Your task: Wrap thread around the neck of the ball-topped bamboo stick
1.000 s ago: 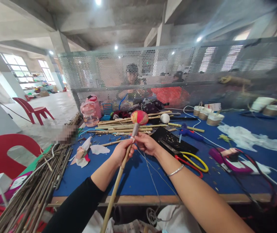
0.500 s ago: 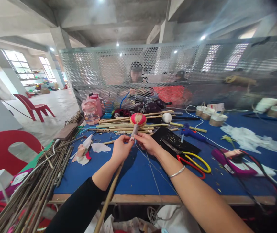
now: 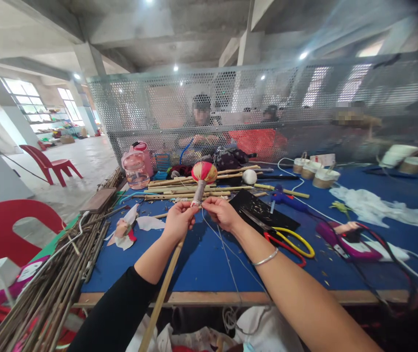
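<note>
My left hand (image 3: 180,218) is closed around a long bamboo stick (image 3: 165,288), just below a grey wrapped neck (image 3: 198,191). A round red and straw-coloured head (image 3: 204,173) tops the stick, which slants away from me over the table. Close beside it, my right hand (image 3: 220,213) pinches thin grey string (image 3: 227,254) at the base of the wrapping. The string runs down over the table edge to a loose coil (image 3: 230,318) below. Scissors (image 3: 282,238) with red and yellow handles lie right of my right hand, partly on a black sheet (image 3: 249,208).
Bamboo sticks (image 3: 172,184) and a white ball (image 3: 249,176) lie at the back. A blue glue gun (image 3: 285,199), white plastic (image 3: 381,208) and small pots (image 3: 325,179) are to the right. Long thin sticks (image 3: 62,274) line the left edge. A person (image 3: 201,117) sits behind the perforated screen (image 3: 132,107).
The stick's head has turned, showing a different mix of red and straw colour. My right hand has drawn from the wrapped neck to a pinch on the string beside it.
</note>
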